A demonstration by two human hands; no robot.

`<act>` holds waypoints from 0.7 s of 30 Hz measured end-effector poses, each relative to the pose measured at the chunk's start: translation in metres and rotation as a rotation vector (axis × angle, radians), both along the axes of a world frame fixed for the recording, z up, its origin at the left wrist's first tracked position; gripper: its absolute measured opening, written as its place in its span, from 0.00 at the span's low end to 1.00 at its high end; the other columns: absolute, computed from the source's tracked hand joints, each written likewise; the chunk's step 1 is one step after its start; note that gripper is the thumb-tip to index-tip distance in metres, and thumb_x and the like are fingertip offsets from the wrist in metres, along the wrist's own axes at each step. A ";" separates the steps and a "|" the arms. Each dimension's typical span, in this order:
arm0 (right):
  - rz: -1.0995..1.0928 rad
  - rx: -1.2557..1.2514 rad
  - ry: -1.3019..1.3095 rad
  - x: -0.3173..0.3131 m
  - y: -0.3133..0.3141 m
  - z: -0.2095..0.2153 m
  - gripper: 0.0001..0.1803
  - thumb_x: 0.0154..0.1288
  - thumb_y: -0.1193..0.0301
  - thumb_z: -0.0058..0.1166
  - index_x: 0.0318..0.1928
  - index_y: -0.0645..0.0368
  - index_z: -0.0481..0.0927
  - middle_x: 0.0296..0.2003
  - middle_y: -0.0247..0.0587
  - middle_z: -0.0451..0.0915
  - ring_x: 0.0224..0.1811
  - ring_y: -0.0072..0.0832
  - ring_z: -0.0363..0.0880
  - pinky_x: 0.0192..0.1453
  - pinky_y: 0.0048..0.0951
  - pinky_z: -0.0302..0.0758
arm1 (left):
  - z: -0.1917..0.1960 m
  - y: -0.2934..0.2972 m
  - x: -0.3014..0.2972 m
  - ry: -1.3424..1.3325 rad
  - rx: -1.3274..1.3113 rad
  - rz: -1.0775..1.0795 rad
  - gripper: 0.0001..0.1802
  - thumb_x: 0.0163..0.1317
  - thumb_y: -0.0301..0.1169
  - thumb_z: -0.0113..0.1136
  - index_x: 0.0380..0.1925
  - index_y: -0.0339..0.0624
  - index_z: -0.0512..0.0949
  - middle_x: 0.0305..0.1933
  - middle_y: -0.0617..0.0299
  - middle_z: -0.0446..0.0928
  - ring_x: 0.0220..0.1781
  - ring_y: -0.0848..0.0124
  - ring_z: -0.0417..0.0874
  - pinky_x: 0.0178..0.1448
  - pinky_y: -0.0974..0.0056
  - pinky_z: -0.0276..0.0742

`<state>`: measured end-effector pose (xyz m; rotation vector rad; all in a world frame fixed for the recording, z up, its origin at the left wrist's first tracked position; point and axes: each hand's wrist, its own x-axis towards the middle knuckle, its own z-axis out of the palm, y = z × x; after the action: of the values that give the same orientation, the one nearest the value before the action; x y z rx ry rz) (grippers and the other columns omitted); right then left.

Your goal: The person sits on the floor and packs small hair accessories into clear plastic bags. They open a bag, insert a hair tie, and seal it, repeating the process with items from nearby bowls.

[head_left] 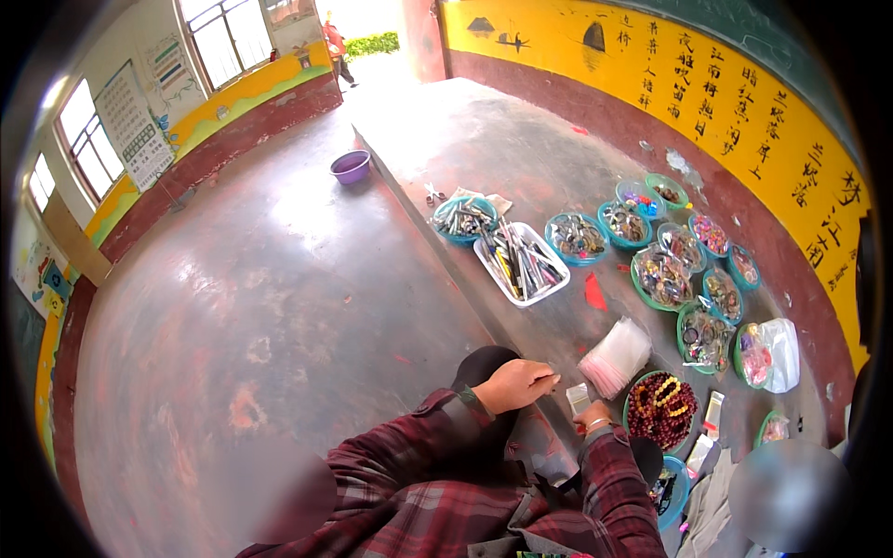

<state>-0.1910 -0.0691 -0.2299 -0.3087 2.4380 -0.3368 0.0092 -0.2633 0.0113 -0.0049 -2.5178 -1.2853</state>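
Observation:
My left hand [514, 384] is in front of me with its fingertips pressed together in a pinch. Whatever they hold, if anything, is too small to make out. Close by on the right, my right hand [593, 417] is closed at the lower end of a small flat white packet [578, 399]. A stack of clear plastic bags [616, 357] lies just beyond this hand. To its right stands a green-rimmed basket heaped with dark red beads [659, 424], with a yellow strand on top.
Several baskets of small bagged items [662, 276] stand on the raised ledge. A white tray of pens [523, 263] sits near a pair of scissors [434, 193]. The ledge's edge [446, 270] runs past me; a purple basin [351, 166] is on the lower floor.

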 end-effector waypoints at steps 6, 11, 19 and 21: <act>-0.358 -0.566 -0.650 0.005 0.001 0.054 0.19 0.51 0.64 0.61 0.41 0.61 0.73 0.35 0.37 0.77 0.36 0.31 0.81 0.35 0.33 0.78 | -0.006 0.002 0.005 -0.021 0.059 0.005 0.14 0.63 0.36 0.51 0.27 0.35 0.75 0.22 0.52 0.75 0.25 0.57 0.77 0.30 0.61 0.70; -0.239 -0.875 -0.650 0.032 -0.001 0.120 0.22 0.59 0.64 0.54 0.51 0.58 0.67 0.40 0.36 0.76 0.43 0.28 0.77 0.42 0.33 0.74 | -0.030 0.018 -0.002 -0.040 0.050 0.173 0.14 0.61 0.37 0.54 0.33 0.35 0.76 0.27 0.52 0.77 0.30 0.59 0.80 0.35 0.63 0.73; 0.129 -0.808 0.009 0.073 0.003 0.109 0.33 0.43 0.56 0.68 0.45 0.62 0.69 0.36 0.44 0.78 0.38 0.26 0.77 0.40 0.29 0.75 | -0.078 0.068 -0.014 -0.348 0.874 0.301 0.24 0.58 0.39 0.59 0.48 0.31 0.71 0.40 0.55 0.77 0.40 0.72 0.77 0.43 0.67 0.74; 0.201 -0.745 0.111 0.089 -0.005 0.132 0.34 0.42 0.57 0.69 0.45 0.62 0.69 0.36 0.44 0.77 0.38 0.28 0.77 0.42 0.29 0.74 | -0.093 0.065 -0.016 -0.332 0.972 0.250 0.23 0.58 0.38 0.59 0.48 0.32 0.71 0.39 0.57 0.76 0.39 0.74 0.77 0.40 0.67 0.74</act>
<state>-0.1024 -0.0741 -0.0979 -0.8981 2.2666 -1.1569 -0.0063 -0.1988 -0.0814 0.7520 -1.7555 -2.3663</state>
